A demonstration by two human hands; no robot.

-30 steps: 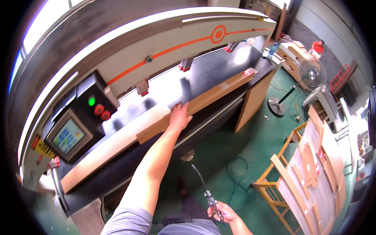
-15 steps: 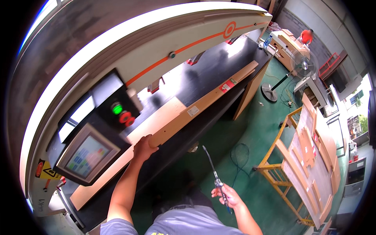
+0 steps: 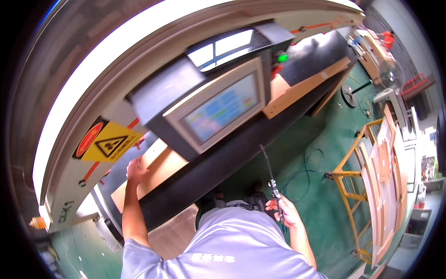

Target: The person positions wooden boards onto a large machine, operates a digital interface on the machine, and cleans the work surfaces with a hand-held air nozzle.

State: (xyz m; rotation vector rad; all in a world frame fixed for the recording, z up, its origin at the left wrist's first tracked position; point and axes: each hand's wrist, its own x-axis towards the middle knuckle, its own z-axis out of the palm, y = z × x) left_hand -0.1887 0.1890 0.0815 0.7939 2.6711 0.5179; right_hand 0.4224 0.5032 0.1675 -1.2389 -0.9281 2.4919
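My left hand (image 3: 136,170), slightly blurred, is closed at the end of a light-brown wooden board (image 3: 169,168) on the black machine table. The control screen box hides part of this board. In my right hand (image 3: 289,213) is an air blow gun (image 3: 274,188); my fingers wrap its handle, and its long thin nozzle points up and away over the floor. Farther right along the table lies a narrow wooden board (image 3: 306,89), apart from both hands.
A machine beam with a touch screen (image 3: 223,109) and a yellow warning label (image 3: 108,142) overhangs the table (image 3: 200,174). To the right stands a yellow-framed cart (image 3: 348,190) with several boards. A hose (image 3: 306,169) lies on the green floor. A fan and a person in red (image 3: 388,40) are far off.
My left hand has left the narrow board's end and moved left to another board. The view has shifted left along the machine. My right hand still holds the air blow gun.
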